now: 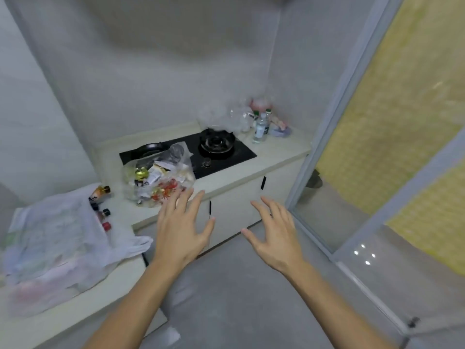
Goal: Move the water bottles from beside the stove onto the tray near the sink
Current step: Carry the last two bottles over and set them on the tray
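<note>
Far left, on the near arm of the tabletop [276, 152]: a white plastic bag [57, 233] slumped flat, with small dark-capped sauce bottles [100, 205] poking out at its right edge. Just beyond, a clear bag of rubbish [158, 177] lying across the left part of the black stove [221, 157], a dark pan [151, 148] behind it.

Centre foreground: left hand [181, 233] raised in the air, fingers straight and spread, holding nothing, fingertips near the rubbish bag in the view, contact not discernible. Right hand [274, 238] beside it, likewise spread and unoccupied, over the white cabinet fronts [236, 210] and grey floor.

Behind, the right burner [217, 143] bare. Right of the stove, in the back corner: the water bottles [260, 127], upright, clear with green caps, at least two visible, standing close among blurred clear plastic and pink packaging. Well apart from both hands.

Far right: a sliding door frame [352, 102] and yellow patterned panel. No tray and no sink in view.

Step in hand, as a judgement: the opening reach, nothing lifted yet. Next move likely calls for stepping closer and extending forward and to the right past the burner, gripping a bottle round its body without snagging the packaging behind, then turning to find the tray, presumably out of view.
</note>
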Available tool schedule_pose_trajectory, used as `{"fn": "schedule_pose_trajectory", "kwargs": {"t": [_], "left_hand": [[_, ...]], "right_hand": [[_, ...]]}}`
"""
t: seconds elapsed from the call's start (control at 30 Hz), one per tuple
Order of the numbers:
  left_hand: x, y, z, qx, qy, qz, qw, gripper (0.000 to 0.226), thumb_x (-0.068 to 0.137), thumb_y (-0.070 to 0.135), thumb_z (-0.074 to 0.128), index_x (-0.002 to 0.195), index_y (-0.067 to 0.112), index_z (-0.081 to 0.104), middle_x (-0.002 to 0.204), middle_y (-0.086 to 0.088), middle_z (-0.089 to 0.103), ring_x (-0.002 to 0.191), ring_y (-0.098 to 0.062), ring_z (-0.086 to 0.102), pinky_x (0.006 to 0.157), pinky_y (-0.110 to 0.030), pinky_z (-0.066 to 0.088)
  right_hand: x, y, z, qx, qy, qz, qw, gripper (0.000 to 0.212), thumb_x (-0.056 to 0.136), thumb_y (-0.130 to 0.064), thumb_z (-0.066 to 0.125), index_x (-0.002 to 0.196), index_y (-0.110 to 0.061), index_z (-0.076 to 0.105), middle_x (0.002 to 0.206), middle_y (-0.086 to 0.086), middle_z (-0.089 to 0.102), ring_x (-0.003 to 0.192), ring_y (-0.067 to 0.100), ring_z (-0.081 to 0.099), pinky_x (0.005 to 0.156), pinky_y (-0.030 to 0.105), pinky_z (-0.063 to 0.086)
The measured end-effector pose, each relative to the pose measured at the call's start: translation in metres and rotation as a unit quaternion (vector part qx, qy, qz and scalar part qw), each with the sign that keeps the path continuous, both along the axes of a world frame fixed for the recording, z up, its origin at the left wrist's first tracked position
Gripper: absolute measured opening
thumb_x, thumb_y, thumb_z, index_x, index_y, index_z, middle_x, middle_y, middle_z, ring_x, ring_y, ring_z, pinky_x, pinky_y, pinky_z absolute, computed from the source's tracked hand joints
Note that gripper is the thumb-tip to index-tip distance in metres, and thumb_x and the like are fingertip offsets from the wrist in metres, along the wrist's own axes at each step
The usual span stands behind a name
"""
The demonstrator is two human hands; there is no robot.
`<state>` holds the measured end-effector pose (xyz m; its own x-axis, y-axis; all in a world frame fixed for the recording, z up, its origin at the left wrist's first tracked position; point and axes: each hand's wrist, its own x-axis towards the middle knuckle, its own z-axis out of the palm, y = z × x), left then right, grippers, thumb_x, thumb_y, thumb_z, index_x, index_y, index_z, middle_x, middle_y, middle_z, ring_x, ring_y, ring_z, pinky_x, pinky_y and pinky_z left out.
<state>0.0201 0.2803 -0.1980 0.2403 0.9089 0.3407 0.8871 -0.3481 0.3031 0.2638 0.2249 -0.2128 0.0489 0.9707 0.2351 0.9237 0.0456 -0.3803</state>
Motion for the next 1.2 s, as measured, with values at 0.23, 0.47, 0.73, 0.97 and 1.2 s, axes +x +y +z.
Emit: {"fn": "schedule_pose_trajectory", "kwargs": {"t": [0.23, 0.47, 0.73, 0.97, 1.2], "left_hand": [[0.117, 0.123, -0.009, -0.009, 0.020, -0.062, 0.998, 0.071, 0.095, 0.065, 0.043, 0.156, 0.028, 0.047, 0.161, 0.000, 0.049, 0.154, -0.028, 0.035, 0.124, -0.050, 0.033], [0.212, 0.242, -0.002, 0.001, 0.040, -0.051, 0.998, 0.071, 0.096, 0.064, 0.043, 0.157, 0.027, 0.047, 0.160, -0.001, 0.050, 0.152, -0.029, 0.037, 0.122, -0.052, 0.036], [0.308, 0.357, -0.010, -0.015, 0.041, -0.043, 0.998, 0.071, 0.097, 0.063, 0.041, 0.158, 0.028, 0.045, 0.160, -0.002, 0.050, 0.153, -0.028, 0.036, 0.124, -0.050, 0.034], [0.369, 0.490, -0.045, -0.028, 0.028, -0.053, 0.998, 0.071, 0.094, 0.061, 0.043, 0.152, 0.021, 0.052, 0.153, -0.006, 0.056, 0.143, -0.033, 0.046, 0.117, -0.053, 0.042], [0.423, 0.619, -0.067, -0.124, -0.002, -0.075, 0.989, 0.067, 0.096, 0.049, 0.059, 0.157, 0.024, 0.044, 0.156, -0.003, 0.049, 0.143, -0.029, 0.043, 0.111, -0.049, 0.046]], "right_hand": [[0.110, 0.092, -0.017, 0.005, 0.011, -0.062, 0.998, 0.073, 0.097, -0.069, 0.049, 0.157, -0.028, 0.041, 0.161, 0.001, 0.040, 0.148, 0.024, 0.036, 0.123, 0.047, 0.032], [0.200, 0.222, -0.028, -0.003, 0.039, -0.040, 0.998, 0.077, 0.095, -0.071, 0.043, 0.158, -0.025, 0.043, 0.163, 0.004, 0.041, 0.149, 0.029, 0.038, 0.123, 0.050, 0.034], [0.285, 0.346, -0.024, -0.036, 0.023, -0.009, 0.999, 0.074, 0.098, -0.061, 0.053, 0.163, -0.032, 0.031, 0.171, -0.003, 0.027, 0.157, 0.022, 0.024, 0.128, 0.046, 0.024], [0.345, 0.470, -0.042, -0.050, -0.012, -0.007, 0.999, 0.074, 0.097, -0.064, 0.049, 0.161, -0.031, 0.034, 0.168, 0.000, 0.032, 0.154, 0.025, 0.029, 0.125, 0.044, 0.027], [0.396, 0.604, -0.047, -0.112, -0.026, -0.012, 0.993, 0.074, 0.097, -0.058, 0.060, 0.160, -0.028, 0.034, 0.167, 0.003, 0.035, 0.151, 0.028, 0.031, 0.120, 0.050, 0.037]]}}
